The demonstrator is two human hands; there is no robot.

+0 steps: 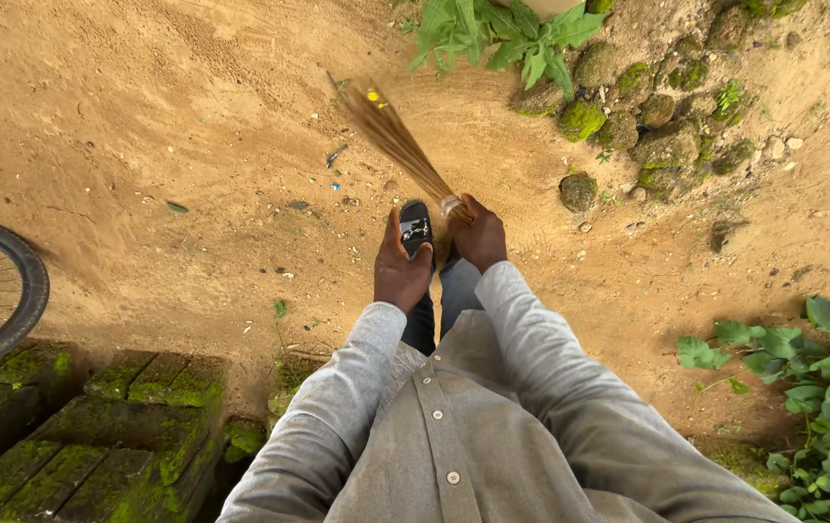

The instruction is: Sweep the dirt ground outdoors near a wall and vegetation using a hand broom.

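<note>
Your right hand (481,232) grips a bundled brown straw hand broom (398,138) over sandy orange ground (144,126).

Your right fingers are wrapped tight round the broom's bound end, and its bristles fan away from you, blurred, toward the leafy green plant (497,34). Your left hand (400,266) hangs just beside the right with nothing in it, fingers loosely extended, above your black slide sandal (416,226). Mossy round stones (628,116) lie ahead to the right, a black bicycle tyre (8,291) far left.
</note>
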